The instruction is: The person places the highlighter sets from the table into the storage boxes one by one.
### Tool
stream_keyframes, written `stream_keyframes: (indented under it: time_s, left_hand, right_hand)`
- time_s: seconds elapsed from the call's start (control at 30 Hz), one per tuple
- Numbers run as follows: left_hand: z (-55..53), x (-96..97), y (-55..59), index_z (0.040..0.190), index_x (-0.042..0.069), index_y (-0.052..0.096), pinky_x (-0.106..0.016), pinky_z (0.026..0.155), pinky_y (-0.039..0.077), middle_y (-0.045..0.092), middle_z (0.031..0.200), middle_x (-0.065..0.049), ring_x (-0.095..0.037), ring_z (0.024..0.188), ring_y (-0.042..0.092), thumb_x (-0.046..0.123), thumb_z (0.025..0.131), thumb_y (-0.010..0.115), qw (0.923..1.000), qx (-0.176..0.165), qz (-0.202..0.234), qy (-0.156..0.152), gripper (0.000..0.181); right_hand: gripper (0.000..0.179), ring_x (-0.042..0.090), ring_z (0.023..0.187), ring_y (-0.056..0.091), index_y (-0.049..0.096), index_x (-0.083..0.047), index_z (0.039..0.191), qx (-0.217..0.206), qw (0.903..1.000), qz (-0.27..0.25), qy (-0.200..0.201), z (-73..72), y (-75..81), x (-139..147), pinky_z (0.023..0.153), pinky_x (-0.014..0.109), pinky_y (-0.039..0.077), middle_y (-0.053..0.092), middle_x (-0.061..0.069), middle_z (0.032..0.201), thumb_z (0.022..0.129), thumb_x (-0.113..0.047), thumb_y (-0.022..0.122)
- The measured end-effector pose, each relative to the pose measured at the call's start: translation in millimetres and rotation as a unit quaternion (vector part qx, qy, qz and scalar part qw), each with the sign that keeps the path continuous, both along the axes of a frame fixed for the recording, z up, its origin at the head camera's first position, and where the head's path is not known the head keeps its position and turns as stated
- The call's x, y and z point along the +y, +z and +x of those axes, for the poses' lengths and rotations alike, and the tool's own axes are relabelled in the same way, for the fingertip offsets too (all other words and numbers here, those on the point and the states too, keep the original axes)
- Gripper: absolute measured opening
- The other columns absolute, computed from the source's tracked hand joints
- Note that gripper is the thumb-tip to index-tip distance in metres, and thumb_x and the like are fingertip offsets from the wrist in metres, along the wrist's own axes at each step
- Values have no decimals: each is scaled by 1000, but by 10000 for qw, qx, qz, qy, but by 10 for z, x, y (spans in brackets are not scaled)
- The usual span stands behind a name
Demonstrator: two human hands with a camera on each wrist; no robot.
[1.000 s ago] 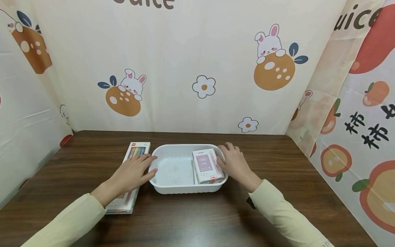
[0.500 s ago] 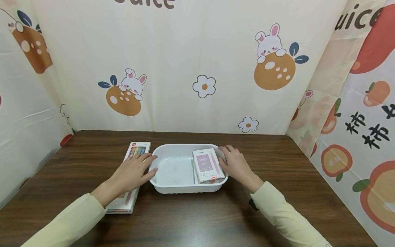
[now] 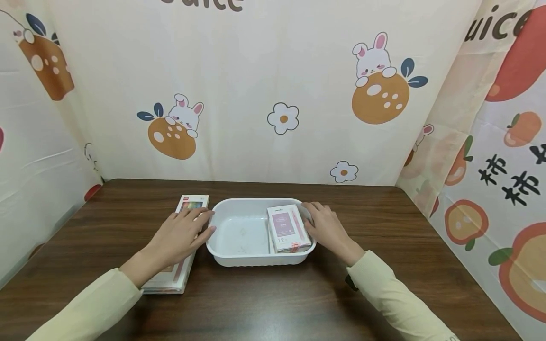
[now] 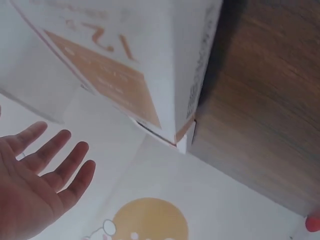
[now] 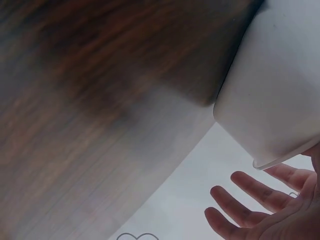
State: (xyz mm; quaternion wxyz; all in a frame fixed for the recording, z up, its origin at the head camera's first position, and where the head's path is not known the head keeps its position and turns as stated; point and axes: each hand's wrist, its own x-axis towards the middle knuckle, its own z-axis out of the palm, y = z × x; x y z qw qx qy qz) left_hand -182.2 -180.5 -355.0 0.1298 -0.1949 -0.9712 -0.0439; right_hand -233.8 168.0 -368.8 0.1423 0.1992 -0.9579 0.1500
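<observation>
**Beside the white tray, both hands lie flat**

At the white plastic tray (image 3: 260, 232), taken as landmark, the head view shows the left hand (image 3: 179, 234) just left of it, fingers straight, resting on a long flat pen box (image 3: 172, 265) that lies on the dark wooden table (image 3: 273, 303) touching or nearly touching the tray's left wall. The right hand (image 3: 326, 227) lies against the tray's right rim, fingers relaxed and straight, gripping nothing. Inside the tray, against its right wall, sits a pink-and-white box marked 12 (image 3: 287, 228); the tray's left half is bare.

The left wrist view shows what the head view cannot: the box (image 4: 150, 65) seen from low down, its end flap slightly sprung, and the left hand (image 4: 35, 185) with fingers spread and free of it.

The right wrist view shows the tray's outer wall (image 5: 280, 95) and the right hand (image 5: 265, 210) beneath the rim, fingers extended, not curled round it.

My judgement: one box is packed, the second is about to be taken up. That calls for the left fingers to close round the long box's edges and lift it over the tray's left wall.
</observation>
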Motion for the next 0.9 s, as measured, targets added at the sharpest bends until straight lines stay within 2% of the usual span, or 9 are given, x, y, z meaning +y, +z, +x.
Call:
stream_keyframes:
  time_s: [0.27, 0.53, 0.77, 0.9]
  left_hand:
    - [69, -109, 79, 132, 10, 47, -56, 89, 39, 49, 132, -16, -39, 116, 48, 45, 92, 44, 9990, -97, -203, 393, 53]
    - [133, -224, 68, 130, 5, 47, -57, 83, 42, 51, 128, -19, -42, 109, 50, 42, 90, 49, 9976, -31, -285, 633, 54]
    - [204, -250, 5, 130, 4, 47, -59, 83, 41, 51, 126, -22, -44, 110, 48, 43, 90, 48, 9941, -535, -382, 863, 56]
    - [236, -246, -34, 129, 5, 49, -59, 82, 41, 52, 125, -22, -45, 108, 49, 44, 89, 50, 9925, -662, -384, 958, 56]
  right_hand:
    - [39, 35, 100, 55, 53, -7, 123, 31, 10000, 22, -2, 3, 1, -2, 80, 51, 45, 58, 13, 118, 85, -15, 57]
    - [39, 34, 100, 55, 53, -7, 123, 17, 10000, 41, -25, 9, 9, -10, 80, 50, 45, 58, 13, 118, 85, -15, 56]
    - [39, 35, 100, 56, 54, -7, 123, 65, 10000, 64, -30, 13, 6, -15, 80, 51, 46, 58, 14, 118, 85, -14, 57]
    - [39, 35, 98, 56, 54, -7, 123, 84, 9999, 98, -52, 17, 3, -23, 78, 50, 46, 58, 14, 117, 84, -14, 58]
